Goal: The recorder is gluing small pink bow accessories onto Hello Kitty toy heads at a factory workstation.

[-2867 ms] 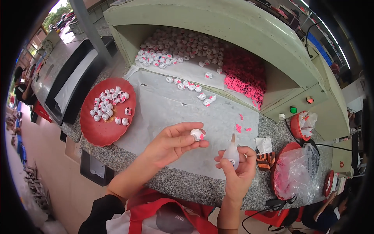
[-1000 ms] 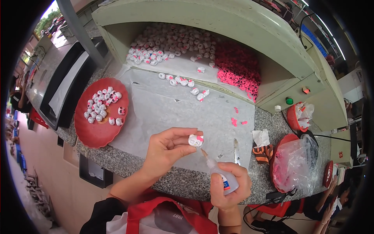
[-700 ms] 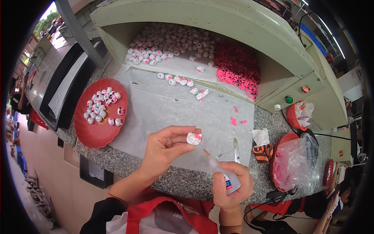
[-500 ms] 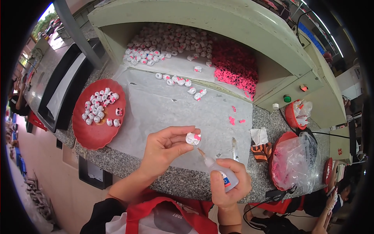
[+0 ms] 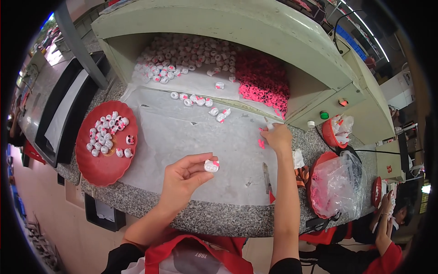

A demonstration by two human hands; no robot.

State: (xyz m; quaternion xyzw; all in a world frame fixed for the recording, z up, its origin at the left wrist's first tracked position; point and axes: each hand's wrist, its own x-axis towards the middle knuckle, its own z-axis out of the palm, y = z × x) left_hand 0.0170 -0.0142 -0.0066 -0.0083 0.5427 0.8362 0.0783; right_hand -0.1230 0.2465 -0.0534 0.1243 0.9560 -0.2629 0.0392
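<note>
My left hand [image 5: 180,179] pinches a small white animal-head bead [image 5: 211,165] with a pink bow on its side, above the paper sheet. At the right of the sheet, my right hand [image 5: 279,137] reaches down beside several loose pink pieces [image 5: 261,144]. A pale nozzle [image 5: 270,126] pokes out past its fingers; the rest of the squeeze bottle is hidden by the hand. Whether a fingertip grips a pink piece I cannot tell. Below them lies a slim metal blade-like tool [image 5: 266,177]. More white heads [image 5: 193,98] sit along the sheet's far edge.
A red scalloped plate [image 5: 86,169] with white heads stands at the left. The green-grey cabinet [image 5: 214,23] holds piles of white heads [image 5: 182,50] and pink pieces [image 5: 264,86]. To the right are a red basket [image 5: 329,134] and a plastic bag [image 5: 342,182]. A co-worker's arms [image 5: 385,219] show beyond.
My right hand has swung from the white head, where the bottle tip was touching it, far up to the loose pink pieces. My left hand still holds the head; the view has shifted slightly.
</note>
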